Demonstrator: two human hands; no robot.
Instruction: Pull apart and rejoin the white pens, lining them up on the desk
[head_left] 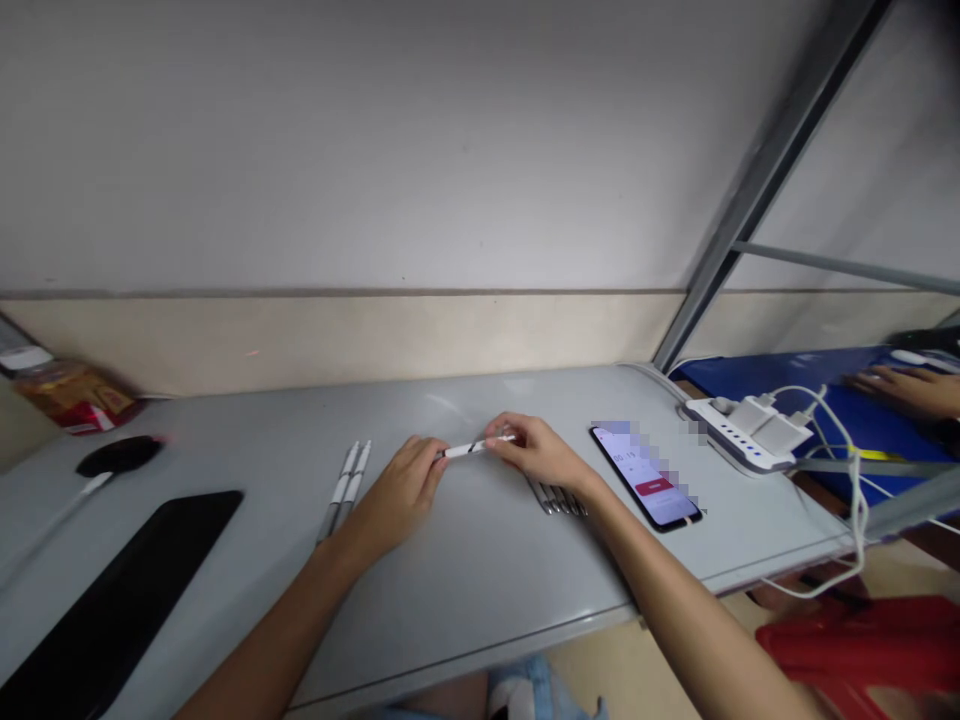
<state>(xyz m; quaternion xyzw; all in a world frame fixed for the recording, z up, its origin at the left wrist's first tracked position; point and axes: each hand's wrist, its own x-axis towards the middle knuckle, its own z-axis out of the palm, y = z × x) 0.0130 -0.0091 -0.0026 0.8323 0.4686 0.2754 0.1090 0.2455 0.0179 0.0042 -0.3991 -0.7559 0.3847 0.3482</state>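
Left hand (pixel 405 490) and right hand (pixel 534 452), fingers closed, pinch opposite ends of a white pen (pixel 463 451) aligned nine-to-three o'clock.

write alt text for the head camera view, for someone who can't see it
Two hands, left and right, hold a white pen between them above a grey desk. More pens lie on either side, with a lit phone and a power strip to the right.

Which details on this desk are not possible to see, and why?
All in the head view:
Far ends of right-side pens: hidden by right hand.
Near ends of left-side pens: behind left forearm.
Bottle label: blurred.
Phone's small text: pixelated.
Black slab's near part: cut off by picture edge.
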